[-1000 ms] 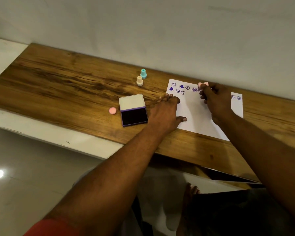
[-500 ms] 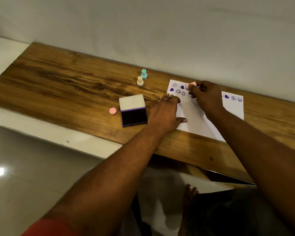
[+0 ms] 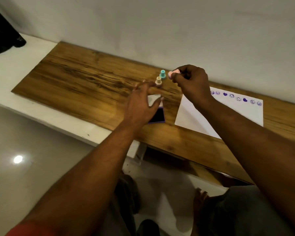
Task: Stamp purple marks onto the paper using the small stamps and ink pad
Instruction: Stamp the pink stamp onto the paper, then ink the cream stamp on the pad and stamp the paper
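Now: pink stamp held in the air, left hand spread over the ink pad

Up above the wooden board (image 3: 85,86), the right hand (image 3: 192,82) pinches a pink stamp (image 3: 173,72) between thumb and fingertips, the other fingers curled in. The stamp lies sideways in the grip, clear of the surface, just right of the teal stamp (image 3: 163,74).

The teal stamp stands upright on the board near the wall (image 3: 160,28). A beige stamp (image 3: 158,81) stands upright just in front of it and to its left; the two are close, and whether they touch cannot be told.

The left hand (image 3: 140,103) is blurred, fingers spread and loose, grasping nothing. It hovers over the ink pad (image 3: 157,109) and hides its left part. The pad is open: its pale lid shows at the far side and the dark inked face at the near side, with a purple edge along the bottom. One fingertip reaches close to the beige stamp; contact cannot be told.

The paper (image 3: 228,114) lies flat on the board to the right of the pad, apart from it. A row of purple marks (image 3: 235,97) runs along its far edge: round faces and solid hearts. The right forearm crosses over the sheet's left part, so the near left marks are hidden. The rest of the sheet is blank.
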Available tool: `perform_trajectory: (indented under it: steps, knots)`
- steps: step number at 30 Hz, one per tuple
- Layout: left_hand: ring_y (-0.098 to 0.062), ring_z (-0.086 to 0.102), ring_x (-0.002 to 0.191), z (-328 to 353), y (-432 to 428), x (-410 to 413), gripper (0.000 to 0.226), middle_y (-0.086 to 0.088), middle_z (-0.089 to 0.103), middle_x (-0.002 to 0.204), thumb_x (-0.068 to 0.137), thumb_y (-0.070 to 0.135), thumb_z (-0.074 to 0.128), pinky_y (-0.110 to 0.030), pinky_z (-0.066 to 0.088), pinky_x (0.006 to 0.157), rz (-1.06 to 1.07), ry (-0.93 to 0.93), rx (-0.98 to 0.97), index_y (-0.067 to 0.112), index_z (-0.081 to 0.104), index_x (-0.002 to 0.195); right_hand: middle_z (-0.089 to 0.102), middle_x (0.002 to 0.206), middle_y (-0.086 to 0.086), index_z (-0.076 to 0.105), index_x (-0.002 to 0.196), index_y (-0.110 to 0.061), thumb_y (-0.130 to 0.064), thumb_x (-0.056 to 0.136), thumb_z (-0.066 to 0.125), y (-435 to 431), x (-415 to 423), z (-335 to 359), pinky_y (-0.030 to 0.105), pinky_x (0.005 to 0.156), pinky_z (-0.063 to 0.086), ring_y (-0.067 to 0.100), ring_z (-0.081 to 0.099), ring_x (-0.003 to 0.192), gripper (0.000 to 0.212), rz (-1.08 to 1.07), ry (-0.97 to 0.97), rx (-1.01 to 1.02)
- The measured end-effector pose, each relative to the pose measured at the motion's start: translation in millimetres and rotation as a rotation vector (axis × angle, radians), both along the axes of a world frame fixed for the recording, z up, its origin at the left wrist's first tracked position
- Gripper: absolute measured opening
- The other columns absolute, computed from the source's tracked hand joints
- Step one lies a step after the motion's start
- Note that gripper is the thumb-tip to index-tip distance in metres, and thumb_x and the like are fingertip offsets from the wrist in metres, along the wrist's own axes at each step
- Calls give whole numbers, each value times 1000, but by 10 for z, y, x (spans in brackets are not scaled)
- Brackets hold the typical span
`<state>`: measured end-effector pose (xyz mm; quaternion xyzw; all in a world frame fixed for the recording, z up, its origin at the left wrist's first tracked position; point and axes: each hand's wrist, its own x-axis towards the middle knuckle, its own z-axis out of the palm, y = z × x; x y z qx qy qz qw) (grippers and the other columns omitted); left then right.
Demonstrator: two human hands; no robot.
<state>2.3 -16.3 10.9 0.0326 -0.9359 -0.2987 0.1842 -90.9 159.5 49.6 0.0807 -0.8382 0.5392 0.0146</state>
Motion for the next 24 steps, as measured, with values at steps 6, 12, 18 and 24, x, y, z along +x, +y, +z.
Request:
perform_trajectory:
  steps: [6, 12, 18, 24]
  knots:
    - [-14, 68, 106, -106, -710, 311, 57, 13, 73, 111, 88, 33, 76, -41, 57, 84, 170, -95, 80, 29, 54, 140, 73, 86, -8, 76, 103, -20, -37, 85, 80, -536, 226, -122, 17, 65, 50, 6, 69, 81, 26, 329, 47, 280]
    - [-10, 65, 99, -160, -955, 350, 87, 18, 70, 106, 76, 49, 88, -33, 52, 78, 133, -249, 53, 36, 42, 149, 65, 84, -14, 74, 105, -28, -41, 84, 76, -811, 337, -202, 18, 57, 37, 1, 59, 72, 25, 483, 184, 584]
    - [-14, 64, 110, -210, -963, 314, 96, 17, 70, 109, 69, 47, 92, -32, 50, 81, 102, -311, 10, 33, 42, 150, 71, 92, -10, 76, 111, -24, -46, 87, 72, -905, 342, -237, 20, 58, 39, 5, 57, 73, 32, 547, 265, 674]
    - [-12, 66, 109, -219, -886, 283, 82, 15, 73, 111, 79, 41, 85, -34, 54, 84, 98, -262, -3, 31, 43, 150, 75, 99, -7, 74, 115, -27, -45, 88, 72, -980, 358, -293, 19, 60, 41, 7, 61, 79, 32, 571, 301, 730]
